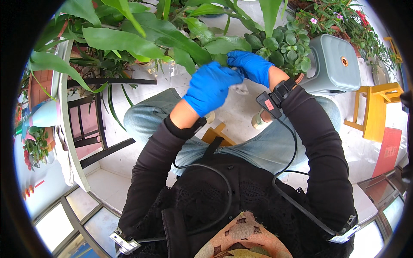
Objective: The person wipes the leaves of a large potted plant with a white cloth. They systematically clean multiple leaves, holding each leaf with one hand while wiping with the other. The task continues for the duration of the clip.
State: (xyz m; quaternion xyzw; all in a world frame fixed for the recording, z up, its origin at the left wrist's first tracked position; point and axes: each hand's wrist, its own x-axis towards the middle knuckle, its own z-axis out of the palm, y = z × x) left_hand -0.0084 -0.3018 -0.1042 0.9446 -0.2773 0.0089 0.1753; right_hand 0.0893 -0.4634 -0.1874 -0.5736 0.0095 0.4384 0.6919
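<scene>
Both my hands wear blue gloves and meet at the edge of a large plant with long, broad green leaves [125,42]. My right hand [251,66] has its fingers closed at a drooping green leaf [227,45]. Close against it, my left hand [209,87] is curled, its fingertips blurred; whether something is between them I cannot tell. Just below the fingers shows a small whitish patch [241,89], too unclear to name. A round-leaved succulent [284,45] grows right beside my right hand.
A grey plastic stool [337,64] stands right of the succulent, near a yellow wooden chair [371,109]. At left are a black metal frame [103,119] and a pale tabletop edge [69,129]. Flowering plants [332,22] fill the far right. Black cables [293,138] run along my arms.
</scene>
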